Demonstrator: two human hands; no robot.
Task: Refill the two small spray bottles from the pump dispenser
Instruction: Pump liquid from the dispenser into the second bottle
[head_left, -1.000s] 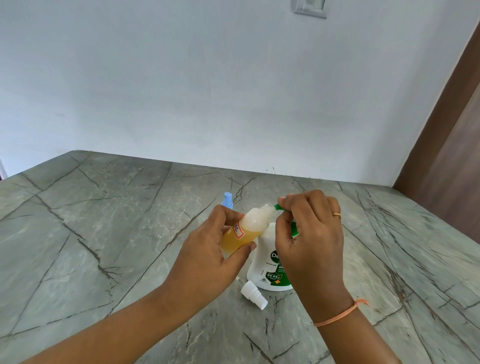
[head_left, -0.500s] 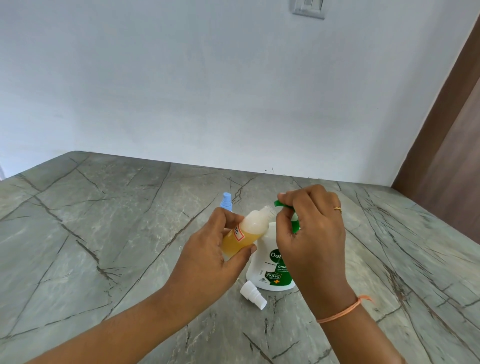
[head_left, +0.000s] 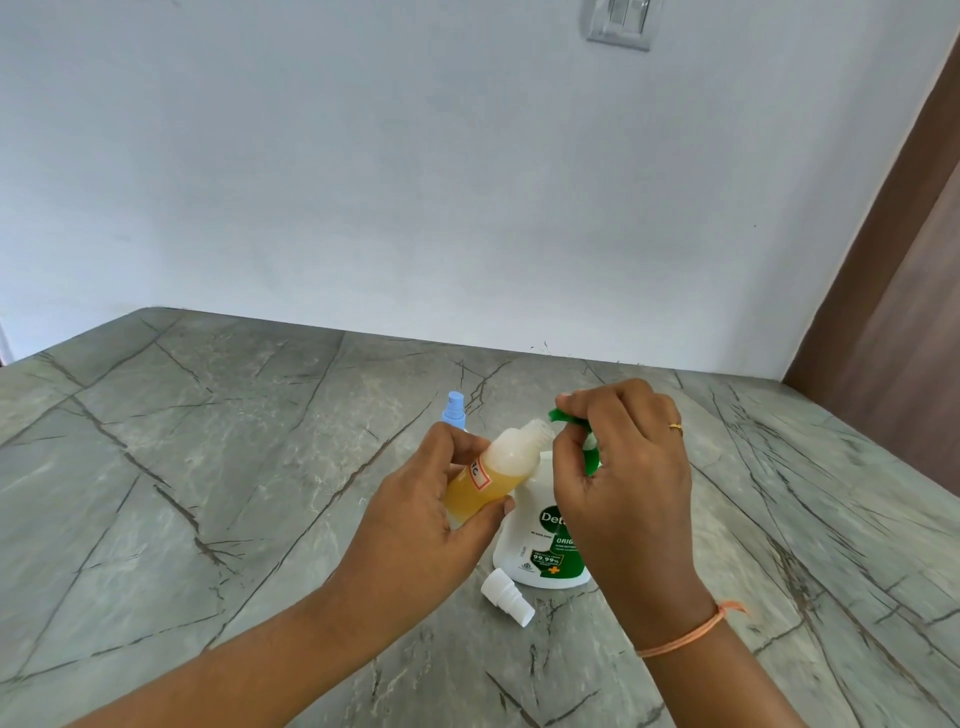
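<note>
My left hand (head_left: 423, 512) grips a small clear spray bottle (head_left: 498, 470) with amber liquid, tilted with its uncapped neck up against the green pump nozzle. My right hand (head_left: 623, 478) curls over the green pump head (head_left: 566, 423) of the white dispenser (head_left: 535, 540), which stands on the stone counter (head_left: 208, 467). The bottle's white spray cap (head_left: 506, 603) lies on the counter in front of the dispenser. Behind my left hand a second small bottle shows only its blue spray top (head_left: 454, 410).
A grey wall runs along the back of the counter, with a switch plate (head_left: 621, 23) high up. A brown wooden panel (head_left: 904, 322) borders the counter on the right.
My right hand and the green pump head have risen a little between the earlier frames and now. The left hand holds the tilted bottle in nearly the same place.
</note>
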